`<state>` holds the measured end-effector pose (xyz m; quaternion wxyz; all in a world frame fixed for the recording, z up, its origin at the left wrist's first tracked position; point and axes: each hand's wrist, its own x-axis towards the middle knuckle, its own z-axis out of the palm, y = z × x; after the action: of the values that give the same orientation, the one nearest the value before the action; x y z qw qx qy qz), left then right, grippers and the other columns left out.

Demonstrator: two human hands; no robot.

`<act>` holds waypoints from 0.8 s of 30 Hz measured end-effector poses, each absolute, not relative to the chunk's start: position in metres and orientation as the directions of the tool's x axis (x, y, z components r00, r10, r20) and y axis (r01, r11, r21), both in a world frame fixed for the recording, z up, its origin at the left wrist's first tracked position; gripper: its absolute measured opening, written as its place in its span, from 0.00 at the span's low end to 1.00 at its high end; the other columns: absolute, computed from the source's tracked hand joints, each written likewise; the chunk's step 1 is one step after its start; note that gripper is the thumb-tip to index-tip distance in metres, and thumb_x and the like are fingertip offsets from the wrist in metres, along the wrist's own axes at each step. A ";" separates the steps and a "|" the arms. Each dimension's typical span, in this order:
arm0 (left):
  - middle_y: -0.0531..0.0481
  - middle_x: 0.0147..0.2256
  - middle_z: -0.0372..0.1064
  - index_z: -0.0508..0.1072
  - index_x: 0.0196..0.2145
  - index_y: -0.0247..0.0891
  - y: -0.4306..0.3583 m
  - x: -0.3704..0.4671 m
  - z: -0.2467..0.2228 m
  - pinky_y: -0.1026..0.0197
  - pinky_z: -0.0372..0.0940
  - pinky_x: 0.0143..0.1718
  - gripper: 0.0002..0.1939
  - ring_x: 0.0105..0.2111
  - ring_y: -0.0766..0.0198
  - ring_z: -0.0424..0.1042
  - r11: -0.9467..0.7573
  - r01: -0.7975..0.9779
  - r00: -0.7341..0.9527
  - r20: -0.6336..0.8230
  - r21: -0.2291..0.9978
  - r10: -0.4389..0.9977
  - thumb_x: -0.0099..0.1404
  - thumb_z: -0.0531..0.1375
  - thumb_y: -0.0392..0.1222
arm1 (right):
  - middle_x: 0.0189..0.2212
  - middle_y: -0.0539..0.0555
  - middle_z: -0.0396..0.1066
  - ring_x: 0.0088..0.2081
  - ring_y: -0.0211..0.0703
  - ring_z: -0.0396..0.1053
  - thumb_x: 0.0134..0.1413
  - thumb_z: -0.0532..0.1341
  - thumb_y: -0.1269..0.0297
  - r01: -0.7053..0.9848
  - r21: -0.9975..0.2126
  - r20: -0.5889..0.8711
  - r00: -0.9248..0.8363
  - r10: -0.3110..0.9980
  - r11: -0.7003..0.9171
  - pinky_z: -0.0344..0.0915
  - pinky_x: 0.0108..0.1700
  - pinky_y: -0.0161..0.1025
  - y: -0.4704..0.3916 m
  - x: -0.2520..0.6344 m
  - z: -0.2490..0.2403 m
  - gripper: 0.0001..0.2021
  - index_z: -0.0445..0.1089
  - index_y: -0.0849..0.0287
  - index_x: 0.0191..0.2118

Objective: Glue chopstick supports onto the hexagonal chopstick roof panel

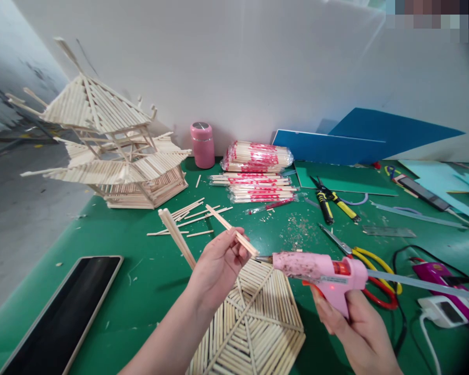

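Observation:
My left hand (222, 260) pinches a short bundle of wooden sticks (234, 233), tilted over a flat polygonal panel of sticks (258, 323). In my right hand (352, 323) is a pink glue gun (320, 271), its nozzle at the lower right end of the bundle. A light on the gun glows red and a glue stick projects from its back. Another group of upright sticks (176, 237) rises behind my left wrist. Loose sticks (187, 216) lie on the green table (140, 291) beyond.
A stick pagoda (113, 140) stands at the back left, a pink flask (202, 146) beside it. Wrapped stick packs (258, 156) lie centre back. Pliers (330, 200), scissors (359, 260) and a power strip (445, 281) are right; a phone (62, 317) lies left.

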<state>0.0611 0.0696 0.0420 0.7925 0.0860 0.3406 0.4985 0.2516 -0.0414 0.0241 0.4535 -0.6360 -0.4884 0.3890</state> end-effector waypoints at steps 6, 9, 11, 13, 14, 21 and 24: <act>0.49 0.22 0.65 0.69 0.30 0.28 0.069 0.060 0.041 0.72 0.62 0.22 0.08 0.18 0.75 0.63 0.475 -0.742 0.279 -0.427 0.473 0.860 0.61 0.51 0.31 | 0.19 0.48 0.60 0.20 0.36 0.58 0.53 0.54 0.62 0.358 -0.933 0.003 0.120 0.993 -0.040 0.57 0.20 0.32 -0.042 0.264 0.017 0.05 0.62 0.55 0.37; 0.49 0.22 0.65 0.69 0.30 0.28 0.069 0.060 0.040 0.72 0.62 0.21 0.08 0.18 0.75 0.62 0.480 -0.742 0.277 -0.438 0.468 0.855 0.61 0.51 0.31 | 0.20 0.48 0.60 0.20 0.36 0.59 0.54 0.53 0.64 0.344 -0.939 0.015 0.123 0.992 -0.029 0.57 0.20 0.32 -0.042 0.267 0.015 0.04 0.62 0.55 0.36; 0.49 0.22 0.65 0.69 0.30 0.28 0.069 0.060 0.040 0.72 0.61 0.21 0.07 0.18 0.75 0.62 0.487 -0.739 0.280 -0.445 0.466 0.851 0.61 0.51 0.31 | 0.19 0.48 0.60 0.20 0.36 0.58 0.54 0.53 0.64 0.334 -0.942 0.019 0.124 0.992 -0.024 0.57 0.20 0.32 -0.042 0.267 0.014 0.04 0.62 0.55 0.36; 0.50 0.20 0.64 0.69 0.29 0.28 0.069 0.061 0.041 0.72 0.61 0.20 0.07 0.18 0.75 0.62 0.492 -0.738 0.288 -0.445 0.461 0.848 0.61 0.52 0.31 | 0.19 0.48 0.60 0.20 0.36 0.58 0.53 0.54 0.64 0.340 -0.940 0.019 0.134 0.991 -0.028 0.57 0.19 0.32 -0.042 0.266 0.013 0.04 0.62 0.55 0.36; 0.51 0.20 0.64 0.69 0.29 0.28 0.069 0.061 0.042 0.72 0.61 0.20 0.07 0.18 0.74 0.62 0.494 -0.739 0.293 -0.442 0.458 0.848 0.60 0.52 0.31 | 0.19 0.48 0.60 0.20 0.36 0.58 0.53 0.54 0.64 0.342 -0.939 0.015 0.138 0.990 -0.033 0.57 0.19 0.32 -0.042 0.266 0.013 0.04 0.62 0.55 0.36; 0.50 0.21 0.65 0.69 0.29 0.29 0.070 0.061 0.041 0.72 0.61 0.21 0.04 0.18 0.74 0.62 0.483 -0.726 0.284 -0.426 0.491 0.859 0.57 0.55 0.32 | 0.18 0.48 0.59 0.19 0.37 0.58 0.52 0.55 0.63 0.294 -0.954 -0.005 0.177 0.984 -0.057 0.56 0.19 0.33 -0.040 0.261 0.016 0.04 0.64 0.55 0.34; 0.51 0.21 0.65 0.69 0.29 0.30 0.071 0.061 0.039 0.71 0.60 0.21 0.03 0.18 0.73 0.63 0.460 -0.699 0.272 -0.392 0.548 0.879 0.56 0.57 0.34 | 0.18 0.49 0.61 0.19 0.37 0.58 0.52 0.55 0.62 0.253 -0.965 -0.026 0.154 0.988 -0.065 0.57 0.19 0.34 -0.039 0.261 0.016 0.06 0.65 0.55 0.34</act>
<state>0.0607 0.0713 0.0391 0.7861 0.1345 0.3350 0.5018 0.2606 -0.0389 0.0157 0.4553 -0.6082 -0.5100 0.4034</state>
